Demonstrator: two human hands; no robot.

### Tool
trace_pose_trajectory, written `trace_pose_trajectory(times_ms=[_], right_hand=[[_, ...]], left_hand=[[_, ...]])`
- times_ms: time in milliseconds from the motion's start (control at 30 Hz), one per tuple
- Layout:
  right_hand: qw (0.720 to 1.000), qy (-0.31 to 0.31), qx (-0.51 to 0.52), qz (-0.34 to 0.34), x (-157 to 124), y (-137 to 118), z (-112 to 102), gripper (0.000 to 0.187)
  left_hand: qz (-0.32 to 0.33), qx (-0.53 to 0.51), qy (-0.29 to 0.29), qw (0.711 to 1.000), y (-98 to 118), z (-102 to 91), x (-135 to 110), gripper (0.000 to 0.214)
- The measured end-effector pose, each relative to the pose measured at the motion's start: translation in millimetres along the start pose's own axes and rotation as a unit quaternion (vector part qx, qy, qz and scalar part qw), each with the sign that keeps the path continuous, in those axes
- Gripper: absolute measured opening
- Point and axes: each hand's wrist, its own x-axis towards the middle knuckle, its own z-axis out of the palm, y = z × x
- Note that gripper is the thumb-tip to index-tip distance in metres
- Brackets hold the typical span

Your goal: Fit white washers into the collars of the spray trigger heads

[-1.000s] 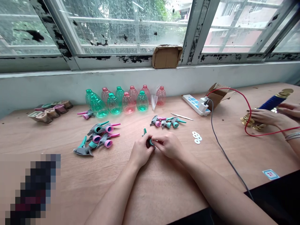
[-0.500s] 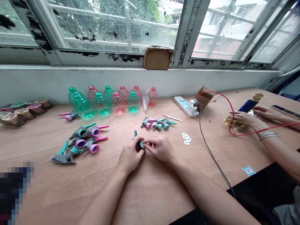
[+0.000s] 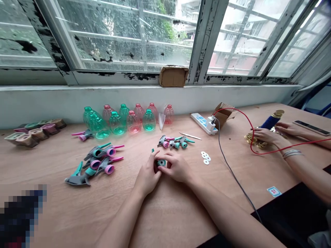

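My left hand (image 3: 148, 175) is closed around a grey and teal trigger spray head (image 3: 161, 162), low over the table. Its round teal collar faces me, and a white ring with a dark centre shows inside. Thumb and fingers of my right hand (image 3: 178, 167) grip the collar from the other side. Most of the spray head's body is hidden behind my fingers. Just beyond my hands lies a small group of spray heads (image 3: 174, 142). Several flat white washers (image 3: 206, 157) rest to the right. A larger pile of pink and teal spray heads (image 3: 100, 161) lies on the left.
Green and pink clear bottles (image 3: 117, 124) stand by the wall. A power strip (image 3: 204, 123) with a grey cable (image 3: 230, 165), a red cable (image 3: 248, 124) and a white pointed tool (image 3: 190, 135) lie rightward. Another person's hands (image 3: 266, 135) work beside a blue spool (image 3: 270, 120).
The spray head's collar has turned to face me, showing the white ring inside. My right fingers have moved from its opening to around the collar. The camera view has tilted up slightly.
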Motion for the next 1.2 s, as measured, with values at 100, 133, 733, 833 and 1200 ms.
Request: trace_pose_trajectory(times_ms=[100,133,733,833,1200], right_hand=[[0.999,0.042,0.018,0.014,3,8,-4,0.029],[0.996,0.072,0.033,0.026,6,12,-8,0.026],[0.932,0.227,-0.176,0.221,-18,72,-75,0.049],[0.917,0.148,-0.228,0.291,-43,86,-107,0.041],[0.904,0.052,-0.245,0.347,-71,116,-112,0.036]], left_hand=[[0.021,-0.01,0.027,0.999,0,-0.9,-2,0.063],[0.03,-0.01,0.044,0.999,0,-1.6,-3,0.061],[0.026,0.017,0.066,0.997,-5,-6.1,-1,0.036],[0.022,0.048,0.054,0.997,-5,-5.5,-1,0.031],[0.119,0.237,-0.07,0.962,4,4.9,0,0.04]])
